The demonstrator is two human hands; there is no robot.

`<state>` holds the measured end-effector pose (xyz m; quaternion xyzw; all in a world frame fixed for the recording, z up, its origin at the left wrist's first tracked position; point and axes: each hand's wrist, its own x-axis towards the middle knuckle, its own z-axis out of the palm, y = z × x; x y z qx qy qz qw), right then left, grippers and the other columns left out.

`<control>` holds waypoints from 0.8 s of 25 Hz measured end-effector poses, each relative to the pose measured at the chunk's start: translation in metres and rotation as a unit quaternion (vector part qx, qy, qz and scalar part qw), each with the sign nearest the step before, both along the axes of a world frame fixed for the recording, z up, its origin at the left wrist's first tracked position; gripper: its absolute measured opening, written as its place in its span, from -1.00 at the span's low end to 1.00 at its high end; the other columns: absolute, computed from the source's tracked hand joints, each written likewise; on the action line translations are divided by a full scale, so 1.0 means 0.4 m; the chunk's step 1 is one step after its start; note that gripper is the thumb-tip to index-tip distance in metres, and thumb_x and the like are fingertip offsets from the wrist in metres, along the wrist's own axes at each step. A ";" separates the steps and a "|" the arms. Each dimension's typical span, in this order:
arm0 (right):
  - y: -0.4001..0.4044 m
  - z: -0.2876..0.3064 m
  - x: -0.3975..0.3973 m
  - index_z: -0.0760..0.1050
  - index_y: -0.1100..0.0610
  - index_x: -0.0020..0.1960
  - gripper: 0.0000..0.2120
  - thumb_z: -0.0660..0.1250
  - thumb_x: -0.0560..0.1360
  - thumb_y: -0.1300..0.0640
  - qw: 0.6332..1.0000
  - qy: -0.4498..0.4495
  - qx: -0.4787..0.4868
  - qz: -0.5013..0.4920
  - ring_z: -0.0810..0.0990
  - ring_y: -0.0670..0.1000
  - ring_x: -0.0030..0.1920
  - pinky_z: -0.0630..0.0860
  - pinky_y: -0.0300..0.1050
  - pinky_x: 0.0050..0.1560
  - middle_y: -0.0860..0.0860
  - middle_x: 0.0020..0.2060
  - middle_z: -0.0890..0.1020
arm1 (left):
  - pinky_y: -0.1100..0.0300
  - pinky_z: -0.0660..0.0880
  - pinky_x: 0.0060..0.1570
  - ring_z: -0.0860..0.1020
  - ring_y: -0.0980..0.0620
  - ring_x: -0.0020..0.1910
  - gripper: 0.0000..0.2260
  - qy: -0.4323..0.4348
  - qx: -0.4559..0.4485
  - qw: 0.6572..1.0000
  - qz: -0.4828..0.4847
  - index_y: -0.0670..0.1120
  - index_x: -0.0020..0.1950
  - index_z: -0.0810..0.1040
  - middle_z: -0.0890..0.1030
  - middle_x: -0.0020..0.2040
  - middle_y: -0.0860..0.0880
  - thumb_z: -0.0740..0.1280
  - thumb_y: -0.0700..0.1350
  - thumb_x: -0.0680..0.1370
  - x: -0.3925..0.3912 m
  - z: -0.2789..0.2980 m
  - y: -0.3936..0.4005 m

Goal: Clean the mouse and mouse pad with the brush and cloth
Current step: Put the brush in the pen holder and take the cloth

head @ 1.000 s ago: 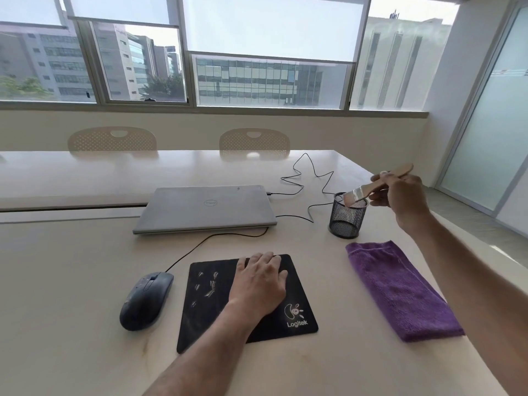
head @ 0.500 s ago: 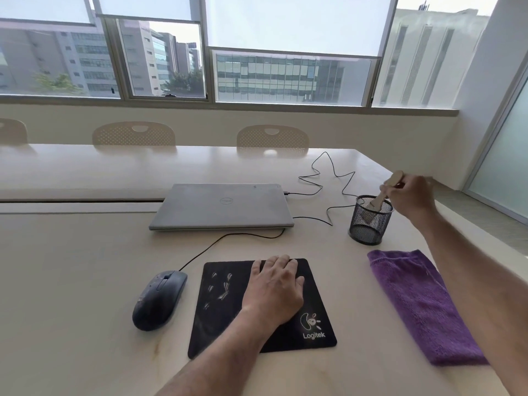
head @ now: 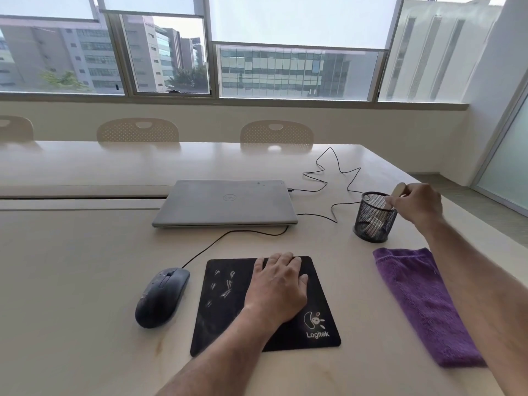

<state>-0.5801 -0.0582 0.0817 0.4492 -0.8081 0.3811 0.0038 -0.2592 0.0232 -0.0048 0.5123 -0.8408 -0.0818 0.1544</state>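
A black mouse pad with pale smudges lies in front of me. My left hand rests flat on its right half, fingers straight. A dark wired mouse sits on the table just left of the pad. A folded purple cloth lies to the right. My right hand pinches the wooden handle of the brush, which stands bristles down inside the black mesh cup.
A closed grey laptop lies behind the pad, with a black cable looping toward the cup. The mouse cord runs to the laptop. Chair backs line the table's far side. The table edge is close on the right.
My right hand has brought the brush down from above the mesh cup into it, bristles first. The left hand has stayed on the pad. The camera has shifted slightly.
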 end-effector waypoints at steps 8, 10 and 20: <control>0.059 -0.016 0.008 0.45 0.25 0.35 -0.40 0.47 0.43 -0.05 0.997 -0.019 -0.075 -0.002 0.50 0.24 0.25 0.38 0.06 0.29 0.24 0.16 0.60 | -0.06 0.02 0.55 0.19 0.04 0.55 -0.57 0.008 0.001 1.000 0.002 0.00 0.51 0.34 0.32 0.54 0.05 0.10 0.10 0.67 0.002 0.001 0.003; 0.108 -0.018 0.036 0.48 0.21 0.32 -0.46 0.46 0.45 -0.04 0.995 -0.017 -0.097 0.024 0.54 0.22 0.19 0.40 0.03 0.25 0.21 0.14 0.60 | -0.05 0.02 0.55 0.19 0.05 0.54 -0.57 0.009 -0.002 1.000 0.003 0.00 0.51 0.35 0.33 0.53 0.05 0.10 0.10 0.67 0.002 0.000 0.004; 0.363 -0.149 0.111 0.20 -0.05 0.55 -0.31 0.14 0.52 -0.36 0.965 0.115 0.215 0.095 0.14 0.16 0.56 0.14 0.13 0.50 0.14 0.56 0.21 | -0.03 0.07 0.54 0.25 0.05 0.52 -0.61 0.014 -0.014 1.000 0.005 0.00 0.45 0.42 0.39 0.49 0.05 0.09 0.09 0.67 0.002 0.000 0.008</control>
